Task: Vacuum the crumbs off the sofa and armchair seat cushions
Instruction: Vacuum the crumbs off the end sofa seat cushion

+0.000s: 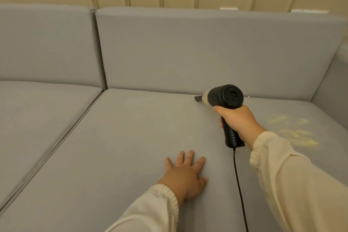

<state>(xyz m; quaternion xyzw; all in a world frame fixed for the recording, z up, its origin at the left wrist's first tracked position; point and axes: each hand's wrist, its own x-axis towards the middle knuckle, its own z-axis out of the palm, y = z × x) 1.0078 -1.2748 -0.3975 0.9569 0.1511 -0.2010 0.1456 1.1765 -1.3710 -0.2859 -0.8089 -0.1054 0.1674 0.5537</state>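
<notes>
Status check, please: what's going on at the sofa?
Right hand grips vacuum, nozzle at cushion's back seam. Left hand flat on seat cushion. Crumbs remain right. Nothing blocking.

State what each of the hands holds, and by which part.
The right hand grips the handheld vacuum by its handle. The left hand holds nothing, resting flat on the seat cushion.

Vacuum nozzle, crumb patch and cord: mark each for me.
vacuum nozzle [197, 98], head view, dark tip on the cushion.
crumb patch [293, 130], head view, middle of the yellow scatter.
cord [237, 181], head view, mid-length below the handle.

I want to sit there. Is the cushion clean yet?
No. Yellow crumbs lie on the cushion, right of the vacuum.
</notes>
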